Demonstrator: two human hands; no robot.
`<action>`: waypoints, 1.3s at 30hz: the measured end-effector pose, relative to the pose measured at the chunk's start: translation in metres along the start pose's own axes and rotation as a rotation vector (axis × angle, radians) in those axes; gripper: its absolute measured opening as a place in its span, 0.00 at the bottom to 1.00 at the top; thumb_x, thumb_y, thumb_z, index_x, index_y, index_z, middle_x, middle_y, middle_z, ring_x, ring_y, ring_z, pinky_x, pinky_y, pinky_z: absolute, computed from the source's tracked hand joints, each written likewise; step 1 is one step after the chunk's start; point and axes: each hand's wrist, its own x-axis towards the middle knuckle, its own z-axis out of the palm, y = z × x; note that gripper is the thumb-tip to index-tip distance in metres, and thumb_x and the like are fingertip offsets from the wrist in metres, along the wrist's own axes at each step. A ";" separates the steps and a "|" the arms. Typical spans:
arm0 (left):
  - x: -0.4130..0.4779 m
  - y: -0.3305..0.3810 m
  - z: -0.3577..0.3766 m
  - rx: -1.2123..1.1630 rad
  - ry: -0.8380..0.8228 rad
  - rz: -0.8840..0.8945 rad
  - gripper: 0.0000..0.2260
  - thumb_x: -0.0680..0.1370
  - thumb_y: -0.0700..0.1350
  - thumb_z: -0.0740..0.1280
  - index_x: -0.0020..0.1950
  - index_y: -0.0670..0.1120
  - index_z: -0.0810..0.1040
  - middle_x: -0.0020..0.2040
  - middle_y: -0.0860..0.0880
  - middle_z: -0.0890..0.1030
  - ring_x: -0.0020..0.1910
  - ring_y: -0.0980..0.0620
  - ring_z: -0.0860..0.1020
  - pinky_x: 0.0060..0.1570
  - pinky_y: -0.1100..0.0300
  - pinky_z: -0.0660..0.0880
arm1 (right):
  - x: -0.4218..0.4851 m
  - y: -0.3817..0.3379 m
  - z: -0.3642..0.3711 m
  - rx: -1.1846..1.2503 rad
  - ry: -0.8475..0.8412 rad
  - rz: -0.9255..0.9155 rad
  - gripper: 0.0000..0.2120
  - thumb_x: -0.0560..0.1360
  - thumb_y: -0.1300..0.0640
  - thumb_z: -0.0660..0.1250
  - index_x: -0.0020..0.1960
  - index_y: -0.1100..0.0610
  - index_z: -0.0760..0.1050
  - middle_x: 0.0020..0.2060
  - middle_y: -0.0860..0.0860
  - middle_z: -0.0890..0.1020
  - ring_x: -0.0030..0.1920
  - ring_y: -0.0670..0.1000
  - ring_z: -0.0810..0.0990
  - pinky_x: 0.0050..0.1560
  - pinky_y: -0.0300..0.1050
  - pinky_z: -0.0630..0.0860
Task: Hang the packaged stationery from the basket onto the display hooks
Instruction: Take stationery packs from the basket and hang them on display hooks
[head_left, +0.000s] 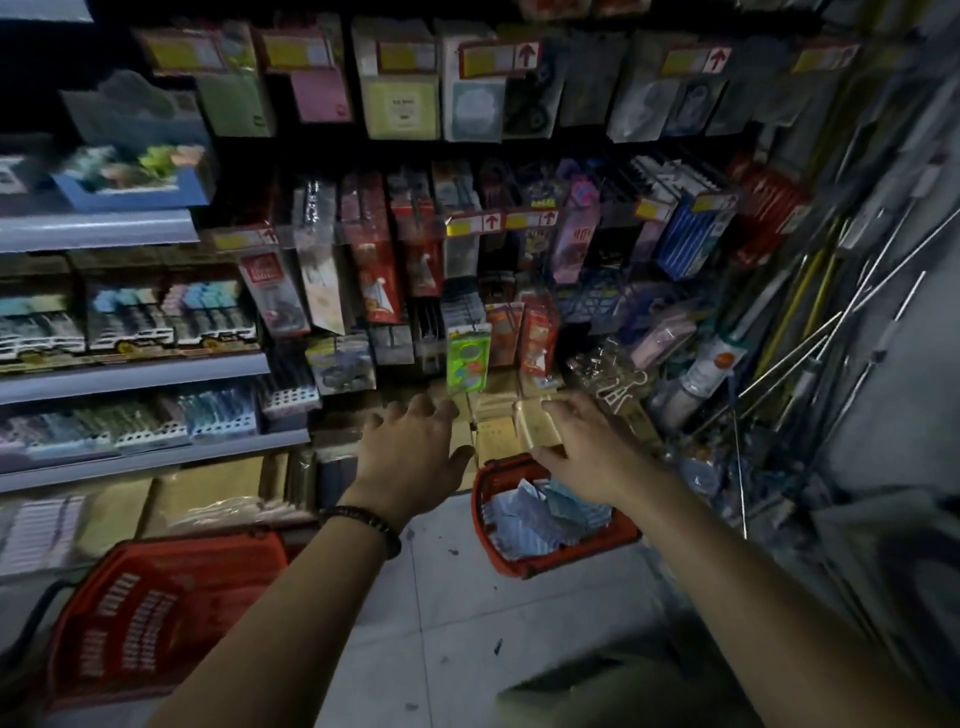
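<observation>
Red basket (485, 519) of packets (535, 519), metal rods (810, 353) beside

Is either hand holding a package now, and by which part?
Nothing is held: left hand and right hand are both empty, fingers spread.

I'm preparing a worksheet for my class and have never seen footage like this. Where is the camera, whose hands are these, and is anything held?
There is one picture, from a camera on a person's head, looking down at their own bare hands. The left hand, wearing a beaded bracelet, and the right hand reach open toward hanging packaged stationery; neither holds anything. Below them, a red basket on the floor holds blue-and-white packets. A second red basket sits lower left.
</observation>
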 end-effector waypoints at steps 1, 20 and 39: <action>0.004 0.001 0.003 -0.001 -0.008 0.012 0.26 0.82 0.65 0.63 0.76 0.54 0.70 0.72 0.46 0.76 0.71 0.38 0.74 0.69 0.40 0.73 | 0.001 0.002 0.002 0.002 -0.009 0.010 0.32 0.80 0.37 0.65 0.79 0.50 0.63 0.73 0.54 0.67 0.71 0.61 0.70 0.68 0.59 0.74; 0.142 0.066 0.057 0.055 -0.175 0.172 0.29 0.82 0.65 0.63 0.78 0.53 0.69 0.72 0.44 0.75 0.71 0.35 0.74 0.68 0.37 0.73 | 0.081 0.099 0.035 0.123 -0.089 0.161 0.31 0.80 0.37 0.65 0.79 0.47 0.63 0.77 0.54 0.67 0.77 0.60 0.66 0.74 0.61 0.69; 0.269 0.043 0.094 -0.079 -0.224 0.339 0.27 0.82 0.66 0.63 0.76 0.53 0.70 0.69 0.46 0.76 0.66 0.39 0.76 0.66 0.42 0.73 | 0.169 0.097 0.050 -0.026 -0.167 0.337 0.34 0.82 0.40 0.63 0.81 0.53 0.59 0.79 0.58 0.62 0.78 0.63 0.62 0.76 0.60 0.66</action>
